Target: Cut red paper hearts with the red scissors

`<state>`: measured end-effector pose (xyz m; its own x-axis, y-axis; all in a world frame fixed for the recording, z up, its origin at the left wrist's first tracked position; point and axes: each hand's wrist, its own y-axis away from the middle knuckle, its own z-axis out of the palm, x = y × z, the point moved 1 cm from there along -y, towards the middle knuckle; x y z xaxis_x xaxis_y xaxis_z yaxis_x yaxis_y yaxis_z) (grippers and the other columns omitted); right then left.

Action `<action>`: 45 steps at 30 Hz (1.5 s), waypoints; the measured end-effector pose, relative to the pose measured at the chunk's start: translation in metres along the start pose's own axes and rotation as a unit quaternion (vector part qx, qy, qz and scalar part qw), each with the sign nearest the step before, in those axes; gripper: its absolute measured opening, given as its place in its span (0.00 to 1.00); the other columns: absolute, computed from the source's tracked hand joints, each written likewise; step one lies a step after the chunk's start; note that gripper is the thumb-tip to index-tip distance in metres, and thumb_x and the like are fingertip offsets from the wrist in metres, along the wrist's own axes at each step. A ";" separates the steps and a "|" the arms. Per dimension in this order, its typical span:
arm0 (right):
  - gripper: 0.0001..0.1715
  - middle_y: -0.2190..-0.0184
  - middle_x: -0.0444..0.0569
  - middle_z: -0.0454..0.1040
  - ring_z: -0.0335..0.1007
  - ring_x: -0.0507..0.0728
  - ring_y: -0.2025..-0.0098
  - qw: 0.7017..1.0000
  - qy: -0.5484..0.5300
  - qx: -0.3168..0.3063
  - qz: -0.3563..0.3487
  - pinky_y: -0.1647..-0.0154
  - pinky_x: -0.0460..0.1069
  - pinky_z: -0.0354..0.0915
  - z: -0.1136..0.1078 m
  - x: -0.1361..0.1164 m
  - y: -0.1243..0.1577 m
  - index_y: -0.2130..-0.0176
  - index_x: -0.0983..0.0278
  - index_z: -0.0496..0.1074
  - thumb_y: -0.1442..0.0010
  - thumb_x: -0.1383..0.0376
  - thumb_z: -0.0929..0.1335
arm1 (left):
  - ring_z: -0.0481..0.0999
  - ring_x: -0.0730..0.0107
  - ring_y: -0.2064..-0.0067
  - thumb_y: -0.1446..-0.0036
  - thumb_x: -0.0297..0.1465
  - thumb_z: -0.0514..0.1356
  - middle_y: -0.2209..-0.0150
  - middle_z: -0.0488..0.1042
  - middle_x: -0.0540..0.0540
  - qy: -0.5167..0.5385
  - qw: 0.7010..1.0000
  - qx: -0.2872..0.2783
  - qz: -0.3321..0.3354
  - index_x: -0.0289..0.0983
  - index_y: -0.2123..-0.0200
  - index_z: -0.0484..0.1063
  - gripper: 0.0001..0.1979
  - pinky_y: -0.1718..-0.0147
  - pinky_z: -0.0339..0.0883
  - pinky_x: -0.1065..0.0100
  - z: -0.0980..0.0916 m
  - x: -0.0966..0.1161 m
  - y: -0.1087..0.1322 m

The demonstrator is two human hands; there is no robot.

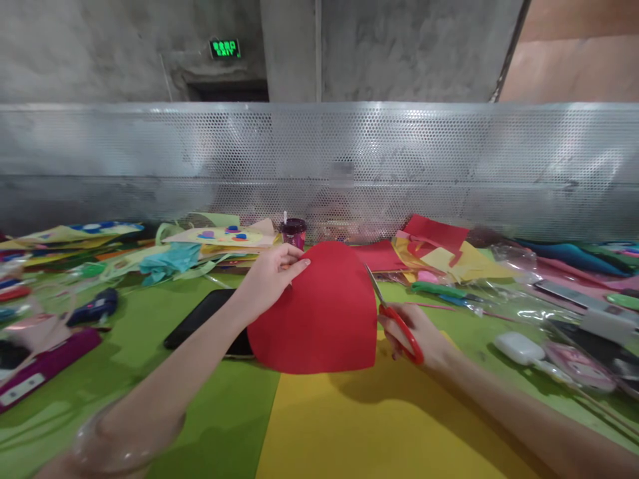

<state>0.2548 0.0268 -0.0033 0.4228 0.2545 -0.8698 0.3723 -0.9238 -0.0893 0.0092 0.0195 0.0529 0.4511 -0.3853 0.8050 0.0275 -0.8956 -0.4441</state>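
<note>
A large red sheet [319, 313] with a rounded top edge stands tilted up in front of me. My left hand [274, 276] pinches it at the upper left edge, thumb in front. In my right hand [412, 329] is a pair of scissors [399, 326] with red handles. Their blades point up and left along the sheet's right edge; whether they touch it I cannot tell. Beneath lies a yellow sheet [349, 426] on the green tabletop [219, 419]. Partly hidden behind my left forearm is a black tablet-like object [200, 319].
Paper scraps and decorated sheets [229, 236] lie along the back left, with a dark cup [293, 233] beside them. Red and yellow offcuts [444, 249] are at back right. A white earbud case [519, 347] sits on the right, a purple box [50, 366] on the left. A perforated metal panel [319, 146] stands behind.
</note>
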 end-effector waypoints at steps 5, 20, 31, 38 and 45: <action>0.12 0.87 0.37 0.58 0.58 0.48 0.86 1.000 -0.004 -0.004 0.000 0.84 0.44 0.60 0.000 0.002 -0.001 0.77 0.63 0.58 0.48 0.59 0.63 | 0.68 0.72 0.70 0.48 0.39 0.57 0.68 0.72 0.49 -0.002 1.000 0.000 -0.008 0.38 0.65 0.67 0.11 0.75 0.61 0.72 0.000 0.001 0.001; 0.06 0.86 0.38 0.58 0.60 0.49 0.84 1.000 0.023 -0.010 0.002 0.84 0.44 0.61 -0.002 0.002 -0.002 0.74 0.64 0.62 0.48 0.64 0.61 | 0.69 0.72 0.71 0.48 0.39 0.57 0.67 0.73 0.49 -0.011 1.000 0.002 -0.006 0.38 0.64 0.68 0.12 0.76 0.61 0.71 0.002 -0.002 0.001; 0.08 0.86 0.39 0.57 0.59 0.49 0.84 0.999 0.044 0.005 -0.010 0.84 0.44 0.58 -0.001 0.000 0.000 0.75 0.63 0.60 0.49 0.62 0.61 | 0.69 0.72 0.71 0.48 0.40 0.57 0.67 0.73 0.49 -0.009 1.000 0.001 -0.003 0.39 0.64 0.67 0.12 0.76 0.62 0.71 0.001 -0.001 0.000; 0.09 0.85 0.39 0.57 0.60 0.49 0.84 0.999 0.043 0.011 -0.011 0.85 0.43 0.58 -0.001 0.000 0.000 0.76 0.63 0.59 0.49 0.61 0.61 | 0.70 0.70 0.70 0.48 0.41 0.56 0.66 0.73 0.47 -0.018 1.000 -0.002 -0.002 0.39 0.64 0.67 0.13 0.75 0.62 0.69 0.001 0.001 0.001; 0.08 0.85 0.39 0.57 0.59 0.48 0.85 0.998 0.056 0.011 -0.008 0.85 0.43 0.57 -0.001 -0.004 0.001 0.76 0.64 0.59 0.49 0.63 0.61 | 0.70 0.70 0.69 0.48 0.40 0.56 0.67 0.73 0.47 -0.020 1.000 0.001 0.001 0.38 0.65 0.67 0.12 0.74 0.62 0.69 0.000 0.002 0.001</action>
<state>0.2542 0.0255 0.0005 0.5067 0.2991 -0.8086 0.3624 -0.9249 -0.1150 0.0103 0.0179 0.0538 0.4860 -0.3782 0.7879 0.0287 -0.8941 -0.4469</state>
